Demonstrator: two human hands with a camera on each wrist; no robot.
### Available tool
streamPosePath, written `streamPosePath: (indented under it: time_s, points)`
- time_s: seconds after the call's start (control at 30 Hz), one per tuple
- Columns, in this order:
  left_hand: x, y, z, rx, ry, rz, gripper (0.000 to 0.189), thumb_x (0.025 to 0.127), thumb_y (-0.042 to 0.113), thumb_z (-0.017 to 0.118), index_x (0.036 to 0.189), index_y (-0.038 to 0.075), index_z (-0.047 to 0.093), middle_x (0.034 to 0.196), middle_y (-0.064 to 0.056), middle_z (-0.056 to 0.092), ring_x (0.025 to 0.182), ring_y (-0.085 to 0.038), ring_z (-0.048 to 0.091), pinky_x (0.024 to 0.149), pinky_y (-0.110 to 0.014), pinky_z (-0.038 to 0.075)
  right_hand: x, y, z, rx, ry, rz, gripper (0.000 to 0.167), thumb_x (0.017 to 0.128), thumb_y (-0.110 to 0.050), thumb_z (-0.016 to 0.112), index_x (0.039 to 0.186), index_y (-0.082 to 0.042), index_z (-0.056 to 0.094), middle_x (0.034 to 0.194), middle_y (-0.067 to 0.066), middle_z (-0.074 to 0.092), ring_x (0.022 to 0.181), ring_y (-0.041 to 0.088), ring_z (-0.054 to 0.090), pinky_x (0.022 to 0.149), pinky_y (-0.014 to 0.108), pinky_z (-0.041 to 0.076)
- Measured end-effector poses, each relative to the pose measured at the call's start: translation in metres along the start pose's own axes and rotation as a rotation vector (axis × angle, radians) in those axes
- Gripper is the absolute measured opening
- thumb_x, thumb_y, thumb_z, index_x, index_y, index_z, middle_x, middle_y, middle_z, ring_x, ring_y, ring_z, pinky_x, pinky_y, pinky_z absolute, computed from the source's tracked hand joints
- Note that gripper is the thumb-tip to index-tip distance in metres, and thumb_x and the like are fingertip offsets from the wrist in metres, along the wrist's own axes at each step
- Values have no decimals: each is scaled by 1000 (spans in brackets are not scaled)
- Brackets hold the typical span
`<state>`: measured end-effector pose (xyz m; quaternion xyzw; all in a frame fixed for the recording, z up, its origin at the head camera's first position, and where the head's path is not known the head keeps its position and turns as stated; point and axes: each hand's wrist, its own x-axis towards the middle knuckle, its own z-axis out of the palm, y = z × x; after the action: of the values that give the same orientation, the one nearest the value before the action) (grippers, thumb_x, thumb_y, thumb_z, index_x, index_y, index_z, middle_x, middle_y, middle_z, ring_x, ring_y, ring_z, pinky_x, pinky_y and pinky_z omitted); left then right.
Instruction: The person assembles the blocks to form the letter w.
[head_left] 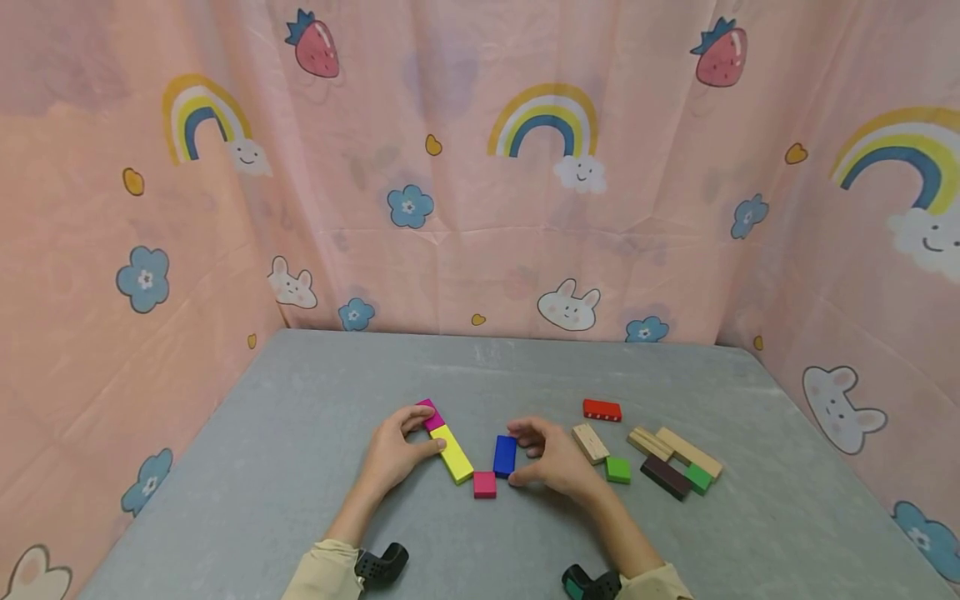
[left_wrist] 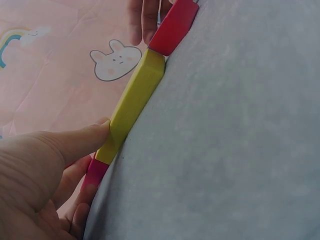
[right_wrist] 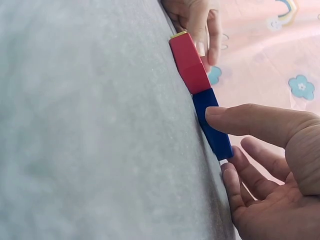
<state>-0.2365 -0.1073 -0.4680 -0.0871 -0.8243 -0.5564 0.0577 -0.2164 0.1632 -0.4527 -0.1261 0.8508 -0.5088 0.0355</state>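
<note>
On the grey table, a magenta block [head_left: 431, 414], a long yellow block [head_left: 453, 455], a pinkish-red block [head_left: 484, 485] and a blue block [head_left: 505, 456] form a V-like row, ends close together. My left hand [head_left: 397, 446] has its thumb against the yellow block [left_wrist: 131, 107] and its curled fingers at the magenta block [left_wrist: 96, 172]. At the row's right end, my right hand [head_left: 551, 458] holds the blue block [right_wrist: 212, 125], with the thumb on its near part and fingertips by its far end. Part of the magenta block is hidden by fingers.
Right of my right hand lie a red block with white dots [head_left: 602, 410], a light wooden block [head_left: 590, 443] and a green block [head_left: 618, 470]. Further right, wooden pieces [head_left: 690, 452], a dark brown block [head_left: 666, 477] and another green block [head_left: 698, 478] lie together. A pink patterned curtain [head_left: 480, 250] surrounds the table.
</note>
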Motion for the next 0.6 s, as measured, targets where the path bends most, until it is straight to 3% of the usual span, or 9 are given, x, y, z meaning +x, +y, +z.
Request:
streamPosePath:
  time_s: [0.6]
  points:
    - [0,1,0,-10,3,7,47,78,12,85,121,10,67,121,-5,67,119,-24,56,101,-47,41,-1,1,0,-2,-9,-1,66,63,1,89,123,-3,63,119,5,62,108,27,55,95,49,45]
